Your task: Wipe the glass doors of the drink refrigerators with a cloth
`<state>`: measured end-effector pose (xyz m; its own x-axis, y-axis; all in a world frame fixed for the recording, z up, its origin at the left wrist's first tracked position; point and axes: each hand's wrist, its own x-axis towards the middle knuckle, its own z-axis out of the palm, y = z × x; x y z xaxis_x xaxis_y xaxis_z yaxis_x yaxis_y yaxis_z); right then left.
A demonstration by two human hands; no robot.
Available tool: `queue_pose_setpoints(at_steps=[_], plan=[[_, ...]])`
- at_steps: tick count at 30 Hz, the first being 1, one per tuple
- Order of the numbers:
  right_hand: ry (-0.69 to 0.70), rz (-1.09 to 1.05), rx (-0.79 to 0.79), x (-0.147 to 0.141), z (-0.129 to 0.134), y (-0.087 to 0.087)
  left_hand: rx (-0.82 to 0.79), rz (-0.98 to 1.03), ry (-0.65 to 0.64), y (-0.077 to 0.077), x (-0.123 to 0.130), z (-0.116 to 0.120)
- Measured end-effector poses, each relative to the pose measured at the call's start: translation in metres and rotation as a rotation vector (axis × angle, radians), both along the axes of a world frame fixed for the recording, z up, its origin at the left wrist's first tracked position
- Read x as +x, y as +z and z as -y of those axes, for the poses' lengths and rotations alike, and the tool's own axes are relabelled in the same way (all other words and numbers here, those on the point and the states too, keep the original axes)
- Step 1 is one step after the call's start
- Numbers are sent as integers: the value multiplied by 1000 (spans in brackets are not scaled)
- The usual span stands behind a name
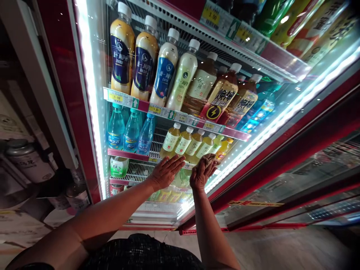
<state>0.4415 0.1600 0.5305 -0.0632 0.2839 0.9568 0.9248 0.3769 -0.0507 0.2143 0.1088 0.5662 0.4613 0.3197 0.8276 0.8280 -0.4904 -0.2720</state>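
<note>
My left hand [166,173] is open, its fingers stretched out together, just in front of a shelf in the lit drinks fridge. Behind its fingertips stand several small bottles of yellowish drink with white caps [170,140]; whether the hand touches the shelf edge I cannot tell. Close by on the right, my right hand [199,176] is closed on a crumpled brown cloth [211,159]. The cloth is near the right end of the same bottle row and partly covers the shelf edge [131,153].
Tall milk-tea bottles [165,73] and brown tea bottles [201,84] line the shelf above. Blue bottles [116,129] stand at left, over a green-and-white container [119,166]. A bright light strip [91,97] edges the fridge. A red-framed glass door [270,161] stands at right.
</note>
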Motion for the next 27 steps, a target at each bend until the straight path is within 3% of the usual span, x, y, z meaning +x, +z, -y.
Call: queue_pose_setpoints(at_steps=[4,6,9,13,17,21,24,27], plan=[[-45,-98,52,-16,-5,33,-18,10,8,2,-8,4],[-43,-79,59,-28,-4,37,-53,30,27,3,-12,7],[-4,34,56,-33,2,24,-91,59,59,4,-20,11],[-16,72,38,-15,1,6,-109,97,105,6,-31,16],[-104,-134,26,-15,-7,19,-132,170,134,9,-41,21],[-84,-121,52,-49,-3,25,-184,195,182,9,-52,24],[-25,35,68,-63,5,7,-183,192,196,8,-61,24],[-2,126,49,-53,8,-8,-172,190,213,8,-71,25]])
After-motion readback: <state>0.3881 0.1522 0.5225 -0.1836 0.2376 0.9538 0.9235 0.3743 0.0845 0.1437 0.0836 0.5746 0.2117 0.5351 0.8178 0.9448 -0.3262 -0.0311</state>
